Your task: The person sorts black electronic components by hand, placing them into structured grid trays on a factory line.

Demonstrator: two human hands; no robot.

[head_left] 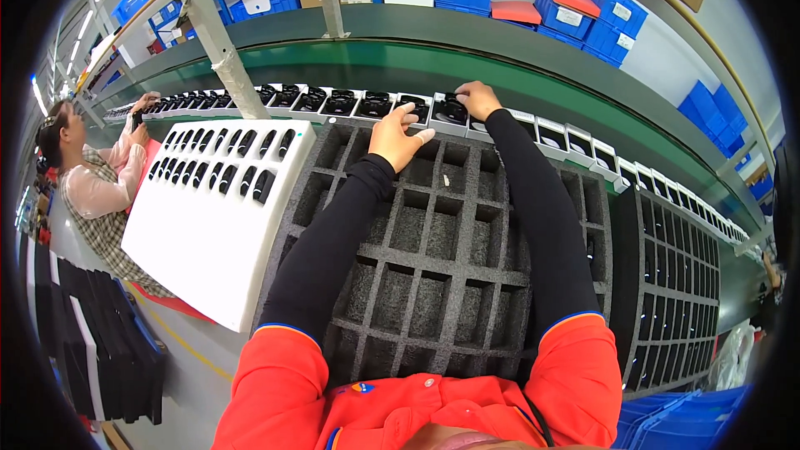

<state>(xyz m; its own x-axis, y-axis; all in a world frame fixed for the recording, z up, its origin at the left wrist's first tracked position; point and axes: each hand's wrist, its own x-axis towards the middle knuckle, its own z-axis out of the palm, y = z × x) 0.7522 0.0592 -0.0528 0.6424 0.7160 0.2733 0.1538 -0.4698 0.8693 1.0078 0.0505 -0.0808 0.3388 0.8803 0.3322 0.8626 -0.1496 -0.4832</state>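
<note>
My left hand (398, 140) reaches over the far edge of a black foam tray (457, 277), its thumb and fingers apart beside a small white box with black contents (415, 105). To its right, my right hand (478, 102) bends its fingers down at the right side of another white box (451, 127), which holds a black item (451, 108). The fingertips press together there; what they grip is hidden. Most of the tray's compartments in sight are bare, and a small pale piece (446, 180) lies in one near my left hand.
A long row of white boxes (575, 146) runs along a green conveyor belt (367, 67). At left stands a white foam tray (187, 237) with black items; a co-worker (104, 183) works beyond it. Another black foam tray (677, 292) is at right. A grey post (237, 83) rises near the belt.
</note>
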